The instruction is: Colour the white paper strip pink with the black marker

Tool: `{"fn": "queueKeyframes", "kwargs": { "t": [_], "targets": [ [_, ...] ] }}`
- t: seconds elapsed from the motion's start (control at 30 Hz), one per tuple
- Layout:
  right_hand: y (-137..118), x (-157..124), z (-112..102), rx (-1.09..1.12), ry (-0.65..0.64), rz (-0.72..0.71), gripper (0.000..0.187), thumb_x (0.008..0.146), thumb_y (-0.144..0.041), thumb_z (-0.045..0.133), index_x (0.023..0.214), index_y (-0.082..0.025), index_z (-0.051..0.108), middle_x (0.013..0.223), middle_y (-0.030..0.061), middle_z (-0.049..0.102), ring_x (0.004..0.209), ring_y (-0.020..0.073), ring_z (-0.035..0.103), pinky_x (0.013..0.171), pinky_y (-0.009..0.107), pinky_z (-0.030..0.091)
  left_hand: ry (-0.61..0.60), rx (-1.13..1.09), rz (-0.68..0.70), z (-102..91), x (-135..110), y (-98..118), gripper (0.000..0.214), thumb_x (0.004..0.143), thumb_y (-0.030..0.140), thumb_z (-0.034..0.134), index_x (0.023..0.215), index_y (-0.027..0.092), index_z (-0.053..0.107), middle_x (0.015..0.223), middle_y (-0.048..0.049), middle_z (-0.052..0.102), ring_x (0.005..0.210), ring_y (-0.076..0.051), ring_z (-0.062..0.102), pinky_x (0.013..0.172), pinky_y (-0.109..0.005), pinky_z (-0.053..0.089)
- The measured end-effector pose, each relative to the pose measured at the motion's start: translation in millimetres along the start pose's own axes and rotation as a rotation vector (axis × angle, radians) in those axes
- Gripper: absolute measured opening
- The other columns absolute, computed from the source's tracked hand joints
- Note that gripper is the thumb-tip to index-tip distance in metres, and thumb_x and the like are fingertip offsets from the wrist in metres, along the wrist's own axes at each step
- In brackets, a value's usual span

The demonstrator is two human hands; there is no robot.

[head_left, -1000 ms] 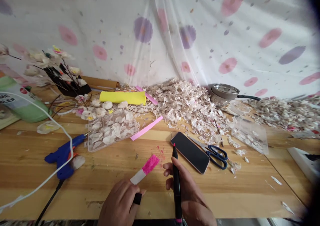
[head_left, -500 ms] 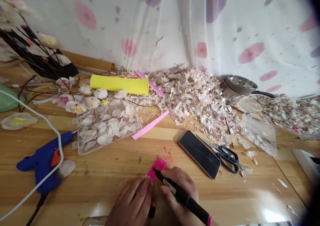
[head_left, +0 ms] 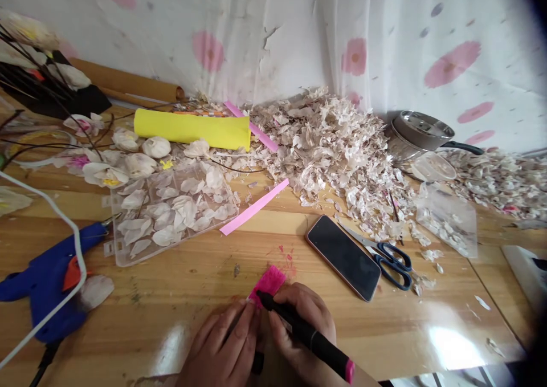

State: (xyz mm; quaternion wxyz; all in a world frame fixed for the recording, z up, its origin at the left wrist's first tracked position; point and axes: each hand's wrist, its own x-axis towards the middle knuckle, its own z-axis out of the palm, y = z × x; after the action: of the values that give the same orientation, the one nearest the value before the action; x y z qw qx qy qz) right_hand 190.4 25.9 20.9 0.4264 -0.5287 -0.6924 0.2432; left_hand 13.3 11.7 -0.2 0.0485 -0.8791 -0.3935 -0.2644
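Observation:
My right hand (head_left: 305, 324) is wrapped round a black marker (head_left: 318, 344) with a pink end. The marker's tip rests on a bright pink strip (head_left: 273, 280), probably paper, lying on the wooden table. Closed fingers of my left hand (head_left: 226, 338) press the near end of this strip down, hiding part of it. A short black cylinder (head_left: 257, 362), perhaps the marker's cap, sticks out from under my left hand. Small pink stains mark the wood just beyond the strip.
Right of my hands lie a phone (head_left: 344, 257) and scissors (head_left: 391, 261). A blue glue gun (head_left: 51, 278) with a white cable is at left. Behind are a clear tray (head_left: 149, 256) of petals, a pale pink strip (head_left: 256, 206), a yellow roll (head_left: 192, 129), a petal heap (head_left: 316, 142) and a pan (head_left: 423, 130).
The marker tip has moved slightly left and nearer along the pink strip. My left hand keeps holding the strip. The head view has shifted a little to the right and down.

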Motion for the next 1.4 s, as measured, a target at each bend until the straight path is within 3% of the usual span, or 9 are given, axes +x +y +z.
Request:
{"fn": "queueKeyframes", "kwargs": {
  "t": [0.1,0.27,0.43,0.67,0.8,1.07,1.27,1.4],
  "targets": [
    [-1,0,-1,-0.01,0.048,0.033,0.01,0.082,-0.016,0.062,0.089,-0.023,0.06,0.071,-0.0011,0.067,0.06,0.0131,0.064,0.058,0.021,0.053,-0.015,-0.008,0.009,-2.3,0,1,0.045,0.101,0.021,0.027,0.098,0.012,0.071,0.1,-0.0058,0.076,0.097,-0.02,0.06,0.083,-0.035,0.041],
    [-2,0,-2,0.025,0.0,0.034,0.01,0.082,-0.017,0.063,0.089,-0.024,0.061,0.073,-0.0012,0.069,0.063,0.0137,0.067,0.062,0.022,0.055,-0.005,-0.046,-0.018,-1.1,-1,3,0.046,0.102,0.023,0.027,0.098,0.013,0.071,0.102,-0.0058,0.076,0.097,-0.02,0.061,0.085,-0.035,0.04],
    [1,-5,-2,0.019,-0.039,0.046,0.014,0.084,-0.017,0.064,0.093,-0.025,0.06,0.079,-0.0013,0.07,0.069,0.014,0.068,0.067,0.023,0.056,0.049,-0.117,-0.184,7.0,-4,11,0.05,0.104,0.03,0.023,0.098,0.015,0.07,0.101,-0.0061,0.076,0.097,-0.02,0.061,0.089,-0.036,0.037],
    [1,-2,-3,0.061,-0.066,0.012,0.013,0.084,-0.016,0.062,0.094,-0.024,0.06,0.079,0.0009,0.071,0.069,0.016,0.068,0.065,0.025,0.056,0.027,-0.143,-0.183,5.7,-8,13,0.047,0.104,0.029,0.025,0.1,0.016,0.071,0.105,-0.0068,0.075,0.101,-0.02,0.061,0.091,-0.036,0.036],
    [0,-1,-3,0.035,-0.004,0.035,0.012,0.083,-0.015,0.063,0.092,-0.023,0.06,0.077,0.0013,0.07,0.066,0.0161,0.067,0.063,0.026,0.056,0.028,-0.127,-0.188,6.6,-8,14,0.047,0.103,0.028,0.026,0.102,0.016,0.07,0.103,-0.0068,0.076,0.099,-0.02,0.062,0.088,-0.036,0.036],
    [2,-5,-3,0.09,-0.089,0.025,0.015,0.084,-0.016,0.062,0.096,-0.025,0.059,0.078,0.0003,0.07,0.068,0.0165,0.067,0.065,0.027,0.055,0.015,-0.151,-0.259,4.2,-8,16,0.048,0.105,0.034,0.026,0.098,0.017,0.07,0.103,-0.0065,0.076,0.097,-0.019,0.064,0.083,-0.037,0.036],
    [5,-6,-3,0.095,-0.105,0.017,0.017,0.083,-0.016,0.064,0.098,-0.024,0.06,0.082,0.0015,0.07,0.073,0.0168,0.068,0.069,0.027,0.056,0.021,-0.152,-0.267,2.3,-6,17,0.046,0.104,0.032,0.027,0.098,0.017,0.071,0.101,-0.0063,0.077,0.096,-0.019,0.064,0.081,-0.037,0.036],
    [1,1,-3,0.099,-0.092,0.006,0.012,0.084,-0.016,0.063,0.093,-0.024,0.06,0.077,0.0012,0.07,0.068,0.0169,0.067,0.063,0.026,0.055,0.009,-0.132,-0.245,2.3,-5,17,0.036,0.095,0.015,0.034,0.097,0.018,0.07,0.101,-0.0059,0.076,0.096,-0.02,0.063,0.081,-0.036,0.036]
  ]
}}
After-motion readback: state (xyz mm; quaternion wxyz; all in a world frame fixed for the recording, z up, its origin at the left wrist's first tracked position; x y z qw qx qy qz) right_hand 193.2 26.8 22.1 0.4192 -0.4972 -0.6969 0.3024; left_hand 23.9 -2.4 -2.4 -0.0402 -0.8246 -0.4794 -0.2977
